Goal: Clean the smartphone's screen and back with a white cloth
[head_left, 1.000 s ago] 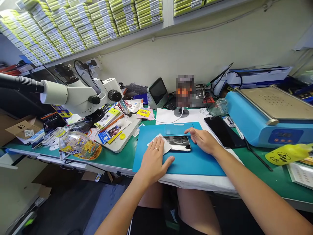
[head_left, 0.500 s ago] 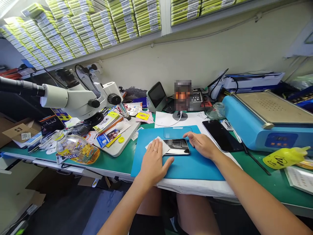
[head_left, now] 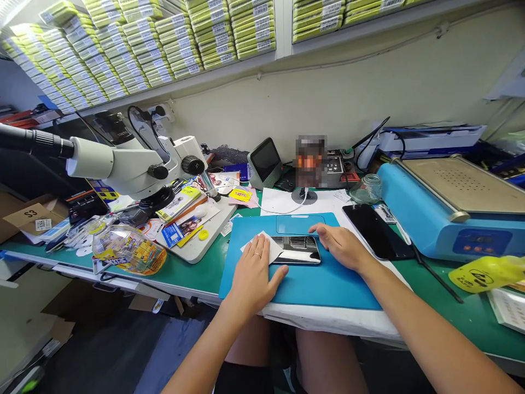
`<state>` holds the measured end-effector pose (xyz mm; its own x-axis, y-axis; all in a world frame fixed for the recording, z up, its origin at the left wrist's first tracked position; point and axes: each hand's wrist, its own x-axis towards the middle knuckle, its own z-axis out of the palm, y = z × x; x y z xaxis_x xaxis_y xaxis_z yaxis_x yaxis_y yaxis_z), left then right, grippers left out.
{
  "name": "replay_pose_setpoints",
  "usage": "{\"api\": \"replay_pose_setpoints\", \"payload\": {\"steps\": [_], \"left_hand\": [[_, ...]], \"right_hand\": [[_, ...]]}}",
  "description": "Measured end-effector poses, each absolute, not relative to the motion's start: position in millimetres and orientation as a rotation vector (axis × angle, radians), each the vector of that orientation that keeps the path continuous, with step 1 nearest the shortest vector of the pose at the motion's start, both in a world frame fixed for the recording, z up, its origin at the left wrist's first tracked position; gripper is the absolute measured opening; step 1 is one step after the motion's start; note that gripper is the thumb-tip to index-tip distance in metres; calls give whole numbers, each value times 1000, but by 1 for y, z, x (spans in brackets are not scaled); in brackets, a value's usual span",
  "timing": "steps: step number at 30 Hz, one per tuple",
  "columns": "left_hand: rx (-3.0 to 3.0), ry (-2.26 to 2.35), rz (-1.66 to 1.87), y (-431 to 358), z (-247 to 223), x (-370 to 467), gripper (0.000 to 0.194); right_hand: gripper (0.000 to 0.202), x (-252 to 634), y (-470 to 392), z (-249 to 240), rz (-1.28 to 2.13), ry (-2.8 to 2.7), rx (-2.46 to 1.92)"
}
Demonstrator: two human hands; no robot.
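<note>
While the view has swung a little between the earlier pictures and this one, the two hands have hardly shifted on the blue work mat [head_left: 311,284]. The left hand [head_left: 253,271] lies flat, fingers spread and pressing a white wipe [head_left: 268,246] down onto the left end of the phone [head_left: 296,249]; it does not pinch the wipe, only bears on it with an open palm. A second ago that hand sat much the same, so the wipe has moved only slightly along the glass, if at all. The right hand [head_left: 343,247] rests at the phone's right end, fingers loosely curved against its edge, steadying it without closing round it. The phone lies glass-up near the back edge of the mat, just in front of the mat's recessed tray [head_left: 301,223]. To judge from the small change, the wiping is in a slow or paused stroke, with most of the screen uncovered and reflective. Beside the mat's right edge lies a second dark phone [head_left: 371,230], untouched, and the microscope [head_left: 135,164] stands well apart toward the bench's left end.
</note>
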<state>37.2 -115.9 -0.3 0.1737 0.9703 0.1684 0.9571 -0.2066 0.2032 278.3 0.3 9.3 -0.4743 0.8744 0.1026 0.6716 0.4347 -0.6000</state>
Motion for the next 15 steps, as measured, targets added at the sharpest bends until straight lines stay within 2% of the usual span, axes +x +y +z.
{"api": "replay_pose_setpoints", "payload": {"steps": [7, 15], "left_hand": [[2402, 1894, 384, -167, -5, 34, 73], [2348, 1939, 359, -113, 2, 37, 72]], "right_hand": [[74, 279, 5, 4, 676, -2288, -1314], [77, 281, 6, 2, 659, -2304, -1262]]}}
